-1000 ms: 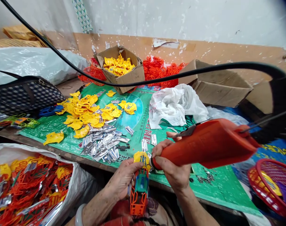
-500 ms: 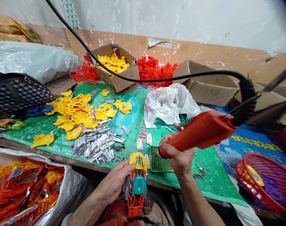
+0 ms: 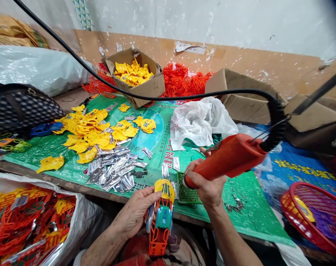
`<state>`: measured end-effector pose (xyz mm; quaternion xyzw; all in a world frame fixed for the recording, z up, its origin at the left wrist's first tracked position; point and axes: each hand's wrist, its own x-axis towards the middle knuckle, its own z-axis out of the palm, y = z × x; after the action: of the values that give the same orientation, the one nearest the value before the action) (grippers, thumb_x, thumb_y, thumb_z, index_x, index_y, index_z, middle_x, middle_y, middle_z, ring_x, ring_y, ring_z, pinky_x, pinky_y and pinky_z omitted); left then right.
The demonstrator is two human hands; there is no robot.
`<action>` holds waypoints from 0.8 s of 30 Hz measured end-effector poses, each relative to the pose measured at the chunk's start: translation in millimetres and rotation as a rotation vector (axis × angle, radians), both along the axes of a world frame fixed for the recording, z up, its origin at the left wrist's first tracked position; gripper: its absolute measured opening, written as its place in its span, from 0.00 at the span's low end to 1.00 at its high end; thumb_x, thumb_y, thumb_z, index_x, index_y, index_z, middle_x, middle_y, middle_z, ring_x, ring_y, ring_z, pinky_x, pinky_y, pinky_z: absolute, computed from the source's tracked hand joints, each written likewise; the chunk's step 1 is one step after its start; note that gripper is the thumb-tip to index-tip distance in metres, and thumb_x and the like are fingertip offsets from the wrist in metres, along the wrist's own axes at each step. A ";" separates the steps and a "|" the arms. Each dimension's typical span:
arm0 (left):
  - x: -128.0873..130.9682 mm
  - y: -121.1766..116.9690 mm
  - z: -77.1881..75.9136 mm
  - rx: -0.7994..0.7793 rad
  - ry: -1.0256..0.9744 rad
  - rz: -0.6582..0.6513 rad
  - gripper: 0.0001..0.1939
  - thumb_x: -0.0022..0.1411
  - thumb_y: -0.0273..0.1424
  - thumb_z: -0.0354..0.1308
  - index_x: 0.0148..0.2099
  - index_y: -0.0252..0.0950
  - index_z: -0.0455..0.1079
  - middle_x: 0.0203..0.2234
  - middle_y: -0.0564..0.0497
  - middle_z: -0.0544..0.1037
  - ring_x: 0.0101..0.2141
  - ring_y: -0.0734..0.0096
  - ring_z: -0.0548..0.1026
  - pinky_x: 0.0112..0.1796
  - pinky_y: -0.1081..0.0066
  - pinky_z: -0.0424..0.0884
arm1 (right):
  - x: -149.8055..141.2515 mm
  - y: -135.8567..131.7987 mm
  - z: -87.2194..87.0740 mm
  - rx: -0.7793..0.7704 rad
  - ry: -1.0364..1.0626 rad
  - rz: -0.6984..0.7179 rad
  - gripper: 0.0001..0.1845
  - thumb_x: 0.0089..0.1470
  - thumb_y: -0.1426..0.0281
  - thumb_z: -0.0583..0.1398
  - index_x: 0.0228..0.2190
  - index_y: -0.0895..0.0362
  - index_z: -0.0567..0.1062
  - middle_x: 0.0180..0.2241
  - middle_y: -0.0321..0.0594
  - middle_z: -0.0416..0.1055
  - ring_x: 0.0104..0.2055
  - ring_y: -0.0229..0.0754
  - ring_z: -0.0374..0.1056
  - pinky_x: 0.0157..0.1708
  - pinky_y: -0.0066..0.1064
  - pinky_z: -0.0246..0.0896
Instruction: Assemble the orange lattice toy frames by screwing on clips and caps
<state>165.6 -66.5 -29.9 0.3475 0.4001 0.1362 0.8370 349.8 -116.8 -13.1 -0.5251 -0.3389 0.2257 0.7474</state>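
Observation:
My left hand (image 3: 141,207) is closed around a toy car body (image 3: 163,218) with an orange frame, a yellow front piece and a teal middle part. It is held low, at the table's front edge. In my right hand (image 3: 208,186) is a red electric screwdriver (image 3: 229,157), corded at its far end, its handle tilted up to the right. The screwdriver's tip is over a green perforated tray (image 3: 186,194), partly hidden by my hand. Silver stickered strips (image 3: 116,171) are heaped left of the car, with yellow plastic pieces (image 3: 93,129) piled behind them.
A white sack (image 3: 82,207) of orange and yellow assemblies stands at left front. Small screws (image 3: 236,205) lie right of my hand. A red basket (image 3: 290,214), a white plastic bag (image 3: 198,122) and a box of yellow parts (image 3: 148,88) surround the work area. A black cord (image 3: 168,98) hangs across.
The screwdriver and my right hand have shifted slightly left and down, and the cord has swung with them. My left hand still grips the toy car body.

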 end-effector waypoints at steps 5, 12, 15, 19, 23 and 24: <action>-2.2 -0.6 -5.9 0.024 0.001 0.008 0.18 0.55 0.42 0.66 0.35 0.30 0.77 0.21 0.51 0.76 0.17 0.80 0.68 0.19 0.80 0.66 | -1.1 0.4 -1.3 -0.003 -0.012 -0.053 0.07 0.38 0.74 0.67 0.20 0.58 0.73 0.22 0.34 0.71 0.23 0.36 0.65 0.27 0.34 0.65; -0.7 -1.9 -5.5 0.010 -0.024 0.037 0.17 0.54 0.41 0.67 0.36 0.30 0.76 0.22 0.50 0.78 0.17 0.80 0.68 0.20 0.79 0.66 | -6.2 0.6 -1.2 -0.017 -0.025 -0.067 0.07 0.38 0.75 0.67 0.20 0.58 0.73 0.21 0.34 0.70 0.23 0.37 0.65 0.26 0.33 0.64; 2.6 -2.3 -1.4 -0.028 -0.021 0.096 0.18 0.49 0.41 0.71 0.34 0.30 0.76 0.22 0.50 0.78 0.19 0.78 0.71 0.21 0.78 0.68 | -6.1 0.4 1.6 -0.021 -0.022 -0.088 0.07 0.38 0.75 0.67 0.20 0.58 0.73 0.21 0.34 0.71 0.23 0.37 0.65 0.26 0.33 0.63; 4.7 -2.7 -1.7 -0.049 -0.024 0.148 0.18 0.46 0.39 0.73 0.34 0.30 0.76 0.24 0.50 0.79 0.20 0.76 0.72 0.22 0.77 0.69 | -2.6 -1.5 13.1 0.026 0.013 -0.101 0.07 0.38 0.74 0.68 0.22 0.58 0.74 0.22 0.34 0.71 0.24 0.39 0.66 0.29 0.36 0.64; 6.2 -4.1 -3.8 -0.048 -0.035 0.158 0.17 0.48 0.38 0.71 0.34 0.30 0.76 0.22 0.48 0.79 0.20 0.73 0.73 0.22 0.75 0.68 | -4.7 -6.1 36.4 0.118 0.075 -0.062 0.11 0.40 0.76 0.67 0.29 0.55 0.75 0.23 0.32 0.71 0.25 0.39 0.67 0.32 0.38 0.66; 7.0 -4.6 -3.3 -0.047 -0.041 0.149 0.17 0.49 0.39 0.71 0.34 0.29 0.77 0.22 0.48 0.79 0.20 0.72 0.74 0.22 0.75 0.69 | -7.0 -7.1 42.2 0.146 0.099 -0.026 0.14 0.40 0.76 0.66 0.33 0.54 0.75 0.23 0.31 0.71 0.25 0.38 0.67 0.32 0.38 0.66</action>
<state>172.7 -71.1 -33.2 0.2944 0.4109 0.1955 0.8404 342.8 -124.0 29.1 -0.4618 -0.3105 0.2164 0.8022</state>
